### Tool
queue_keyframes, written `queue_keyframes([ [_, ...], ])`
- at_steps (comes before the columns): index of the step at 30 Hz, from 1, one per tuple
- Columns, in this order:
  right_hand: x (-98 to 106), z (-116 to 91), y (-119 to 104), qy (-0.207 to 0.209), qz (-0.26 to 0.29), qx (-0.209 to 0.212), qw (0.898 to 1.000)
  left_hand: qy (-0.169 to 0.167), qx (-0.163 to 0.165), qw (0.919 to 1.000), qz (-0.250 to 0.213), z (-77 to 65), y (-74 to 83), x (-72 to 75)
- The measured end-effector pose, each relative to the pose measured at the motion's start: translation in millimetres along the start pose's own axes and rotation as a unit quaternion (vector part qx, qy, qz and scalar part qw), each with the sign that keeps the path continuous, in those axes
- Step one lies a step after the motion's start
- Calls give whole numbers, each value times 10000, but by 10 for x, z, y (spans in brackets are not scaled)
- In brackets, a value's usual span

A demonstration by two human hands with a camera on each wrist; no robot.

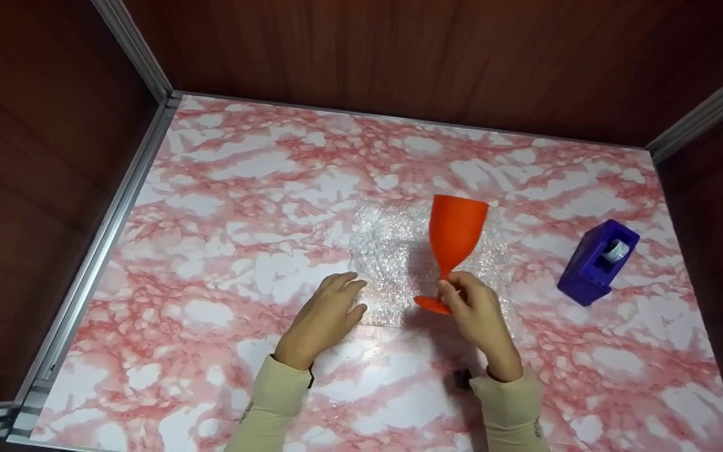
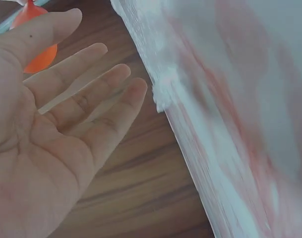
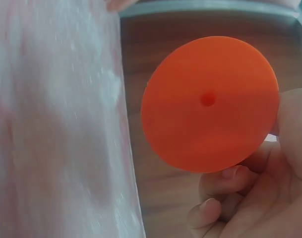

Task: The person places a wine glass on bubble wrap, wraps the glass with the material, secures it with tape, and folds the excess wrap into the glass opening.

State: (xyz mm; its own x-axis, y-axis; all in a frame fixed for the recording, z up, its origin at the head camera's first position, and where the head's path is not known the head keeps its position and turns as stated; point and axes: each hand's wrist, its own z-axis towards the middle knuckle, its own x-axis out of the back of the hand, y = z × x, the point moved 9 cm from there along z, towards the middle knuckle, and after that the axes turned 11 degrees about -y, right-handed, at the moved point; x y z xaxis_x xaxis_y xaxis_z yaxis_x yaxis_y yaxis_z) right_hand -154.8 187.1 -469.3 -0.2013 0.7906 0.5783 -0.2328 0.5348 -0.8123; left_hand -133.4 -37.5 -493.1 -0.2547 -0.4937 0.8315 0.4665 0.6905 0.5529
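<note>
An orange goblet point(image 1: 457, 229) is held by its stem in my right hand point(image 1: 477, 311), tilted above a sheet of bubble wrap point(image 1: 386, 251). In the right wrist view the round underside of the goblet's base point(image 3: 210, 129) faces the camera, with curled fingers point(image 3: 225, 183) behind it. My left hand point(image 1: 327, 314) hovers by the left edge of the bubble wrap and holds nothing. Its fingers point(image 2: 106, 119) are nearly straight and spread in the left wrist view, where part of the goblet point(image 2: 39, 54) shows behind the thumb.
A purple tape dispenser point(image 1: 597, 263) with a roll of tape point(image 1: 615, 251) stands to the right of the bubble wrap. The table point(image 1: 211, 251) has a pink and white marbled top. Dark wood panels point(image 1: 399, 63) with metal edging enclose its back and sides.
</note>
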Motion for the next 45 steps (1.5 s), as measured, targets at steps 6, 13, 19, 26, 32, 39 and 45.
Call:
queue_keyframes([
  [6, -290, 73, -92, -303, 276, 49, 9991, 59, 264, 9996, -53, -49, -88, 56],
  [13, -677, 139, -68, -831, 602, -259, 9944, 36, 539, 9985, -6, -55, -131, 74],
  [19, -925, 179, -29, -1125, 740, -398, 9901, -21, 693, 9975, 112, -31, -167, 75],
  [26, -1092, 222, -2, -1274, 765, -425, 9880, -78, 924, 9957, 22, 6, -236, 71],
  [32, -1177, 266, 28, -1404, 650, -502, 9867, -562, 1357, 9883, -405, 92, -309, 64],
  [39, -1283, 330, 27, -1706, 761, -636, 9803, -892, 1554, 9718, -1534, 296, -479, -31],
  [45, -1307, 367, 26, -1933, 668, -555, 9773, -683, 1553, 9591, -2266, 424, -591, -45],
])
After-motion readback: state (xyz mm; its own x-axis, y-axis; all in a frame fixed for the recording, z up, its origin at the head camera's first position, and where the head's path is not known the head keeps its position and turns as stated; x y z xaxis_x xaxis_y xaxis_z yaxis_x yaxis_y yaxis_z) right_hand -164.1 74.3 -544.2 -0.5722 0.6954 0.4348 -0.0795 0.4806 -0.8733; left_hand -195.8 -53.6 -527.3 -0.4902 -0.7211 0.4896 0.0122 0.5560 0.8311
